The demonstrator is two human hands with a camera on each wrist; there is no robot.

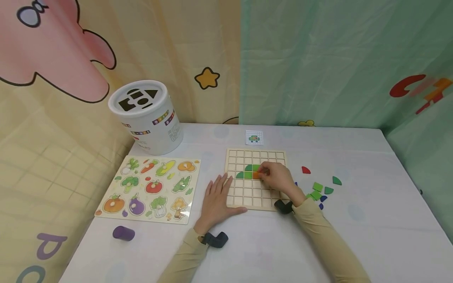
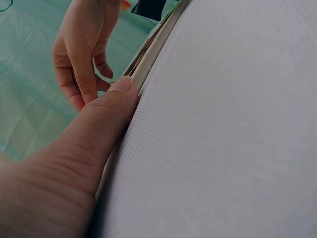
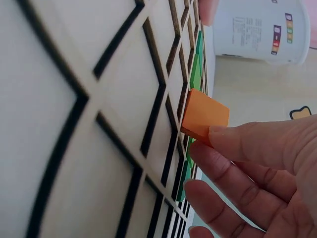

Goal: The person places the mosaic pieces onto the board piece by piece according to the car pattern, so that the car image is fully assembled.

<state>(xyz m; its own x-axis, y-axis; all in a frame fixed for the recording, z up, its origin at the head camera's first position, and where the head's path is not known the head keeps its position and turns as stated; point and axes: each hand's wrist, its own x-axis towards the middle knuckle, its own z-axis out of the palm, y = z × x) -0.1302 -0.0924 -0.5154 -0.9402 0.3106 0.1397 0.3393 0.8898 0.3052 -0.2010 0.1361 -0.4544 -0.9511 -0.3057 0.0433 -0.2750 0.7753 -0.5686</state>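
Note:
A wooden grid board (image 1: 244, 202) lies on the table. My left hand (image 1: 216, 204) rests on its left side, fingers spread and straight, with the thumb along the near edge. Between thumb and fingertip, my right hand (image 1: 277, 177) pinches an orange square tile (image 3: 205, 114), tilted at the grid's surface in the right wrist view. Beside it on the board sit a light green square tile (image 1: 248, 175) and dark green quarter-circle tiles (image 1: 240, 175), with more green behind. The right hand hides part of the board's right side.
Loose pieces lie right of the board: a red quarter circle (image 1: 306, 170), light green squares (image 1: 317, 186), dark green quarter circles (image 1: 337, 181) and blue pieces (image 1: 323, 199). Behind it is a pattern card (image 1: 254, 138). Leftward are a vegetable puzzle (image 1: 145, 196), a white bucket (image 1: 152, 133) and a purple cylinder (image 1: 124, 233).

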